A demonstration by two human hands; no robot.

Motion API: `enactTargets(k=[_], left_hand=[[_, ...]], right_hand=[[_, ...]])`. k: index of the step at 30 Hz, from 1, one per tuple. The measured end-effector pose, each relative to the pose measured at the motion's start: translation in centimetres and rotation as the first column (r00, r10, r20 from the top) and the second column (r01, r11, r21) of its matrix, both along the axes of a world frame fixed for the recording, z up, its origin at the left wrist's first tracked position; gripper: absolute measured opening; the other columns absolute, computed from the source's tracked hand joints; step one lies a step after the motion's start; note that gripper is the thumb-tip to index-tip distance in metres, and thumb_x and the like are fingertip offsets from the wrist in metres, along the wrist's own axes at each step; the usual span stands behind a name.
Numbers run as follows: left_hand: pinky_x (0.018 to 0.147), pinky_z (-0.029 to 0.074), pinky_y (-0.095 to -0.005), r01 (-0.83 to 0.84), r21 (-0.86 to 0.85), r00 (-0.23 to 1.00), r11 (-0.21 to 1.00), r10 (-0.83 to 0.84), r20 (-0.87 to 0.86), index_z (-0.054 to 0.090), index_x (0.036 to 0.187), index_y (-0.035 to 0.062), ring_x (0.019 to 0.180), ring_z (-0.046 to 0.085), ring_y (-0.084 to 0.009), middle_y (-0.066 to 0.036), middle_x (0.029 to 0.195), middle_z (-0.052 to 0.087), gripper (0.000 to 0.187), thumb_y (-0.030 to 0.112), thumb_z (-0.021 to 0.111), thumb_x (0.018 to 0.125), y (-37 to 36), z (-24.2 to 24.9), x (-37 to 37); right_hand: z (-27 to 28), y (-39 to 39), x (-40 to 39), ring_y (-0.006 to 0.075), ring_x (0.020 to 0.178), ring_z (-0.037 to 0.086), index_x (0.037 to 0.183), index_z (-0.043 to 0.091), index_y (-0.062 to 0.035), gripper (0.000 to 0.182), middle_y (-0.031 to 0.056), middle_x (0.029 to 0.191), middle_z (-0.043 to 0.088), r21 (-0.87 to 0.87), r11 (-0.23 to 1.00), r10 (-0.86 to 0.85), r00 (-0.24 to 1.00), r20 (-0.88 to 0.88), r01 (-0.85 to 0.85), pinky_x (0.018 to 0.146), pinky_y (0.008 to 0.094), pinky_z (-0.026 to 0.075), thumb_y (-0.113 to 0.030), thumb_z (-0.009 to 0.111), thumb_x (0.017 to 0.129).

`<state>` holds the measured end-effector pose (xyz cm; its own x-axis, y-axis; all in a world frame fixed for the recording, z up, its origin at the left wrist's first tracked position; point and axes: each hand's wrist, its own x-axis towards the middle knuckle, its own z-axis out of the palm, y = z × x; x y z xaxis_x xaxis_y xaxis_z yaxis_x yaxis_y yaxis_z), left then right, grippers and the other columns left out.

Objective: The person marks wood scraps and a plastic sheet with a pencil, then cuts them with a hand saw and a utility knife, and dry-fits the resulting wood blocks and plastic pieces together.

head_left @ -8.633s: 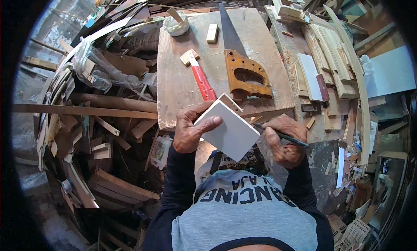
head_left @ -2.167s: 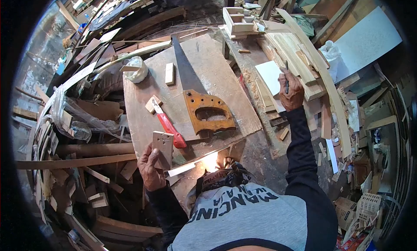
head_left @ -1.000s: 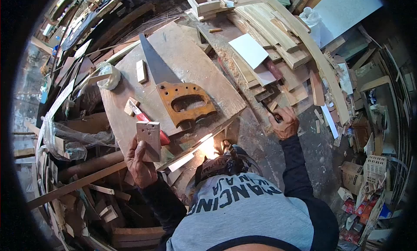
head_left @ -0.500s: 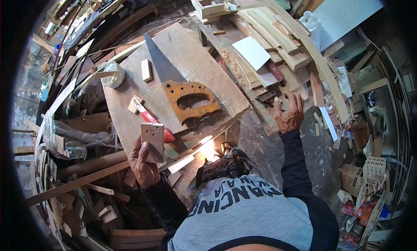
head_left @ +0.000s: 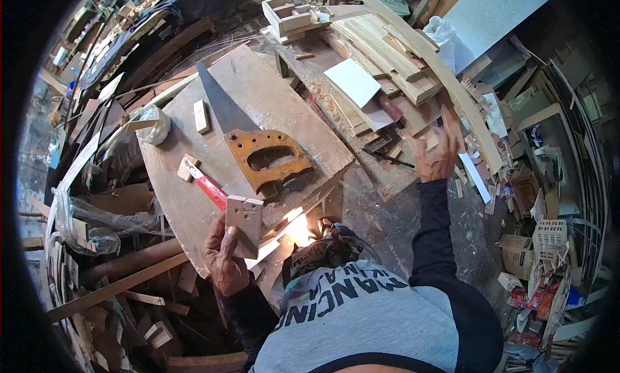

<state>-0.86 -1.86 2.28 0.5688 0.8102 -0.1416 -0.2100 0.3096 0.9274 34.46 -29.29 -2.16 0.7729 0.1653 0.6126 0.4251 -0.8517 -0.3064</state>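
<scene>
My left hand point(head_left: 226, 257) is closed round a small flat wooden block point(head_left: 244, 224) with a few holes near its top edge. Just beyond the block lies a red-handled tool point(head_left: 210, 191), its tip against a small wood piece point(head_left: 188, 168). A handsaw point(head_left: 268, 157) with a worn wooden handle rests on the board. Over the right-hand bench, my right hand point(head_left: 436, 157) is blurred, with its fingers apart and nothing visible in them. Close to it are a thin dark tool point(head_left: 389, 159) and a dark red handle-like piece point(head_left: 389, 107).
The wide work board point(head_left: 290, 95) also bears a wood strip point(head_left: 202, 117) and a plastic-wrapped roll point(head_left: 155, 126). Stacked planks point(head_left: 381, 50) and a white panel point(head_left: 352, 81) cover the right bench. Scrap wood point(head_left: 129, 270) crowds the left; a bright light point(head_left: 299, 231) glows near my body.
My right hand has moved, its fingers now reaching further forward. My left hand still holds the wooden block, now lower and farther right in view. The whole view has shifted slightly.
</scene>
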Motion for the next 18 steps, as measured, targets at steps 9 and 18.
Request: enactTargets(k=[9,18], left_hand=[[0.096,0.046,-0.0359,0.142,0.038,0.990,0.989,-0.142,-0.005,0.059,0.124,-0.0047,0.105,0.062,-0.0220,-0.014,0.116,0.066,0.038,0.009,0.063,0.089,-0.8,1.3,2.4],[0.098,0.045,-0.0367,0.136,0.035,0.991,0.990,-0.135,-0.026,0.059,0.124,-0.0049,0.106,0.062,-0.0222,-0.015,0.117,0.066,0.038,0.009,0.064,0.089,-1.2,1.3,2.3]], right_hand=[[-1.3,-6.2,7.1,0.0451,0.131,0.040,0.142,0.039,-0.0007,0.089,0.0296,0.145,0.040,-0.327,0.869,-0.454,0.862,-0.225,0.372,0.107,0.0533,0.035,-0.058,0.064,0.079],[-2.0,-6.3,9.2,0.0463,0.112,0.055,0.119,0.059,0.0045,0.066,0.0305,0.120,0.058,-0.200,0.952,-0.294,0.877,-0.379,0.233,0.096,0.0521,0.044,-0.051,0.059,0.083]])
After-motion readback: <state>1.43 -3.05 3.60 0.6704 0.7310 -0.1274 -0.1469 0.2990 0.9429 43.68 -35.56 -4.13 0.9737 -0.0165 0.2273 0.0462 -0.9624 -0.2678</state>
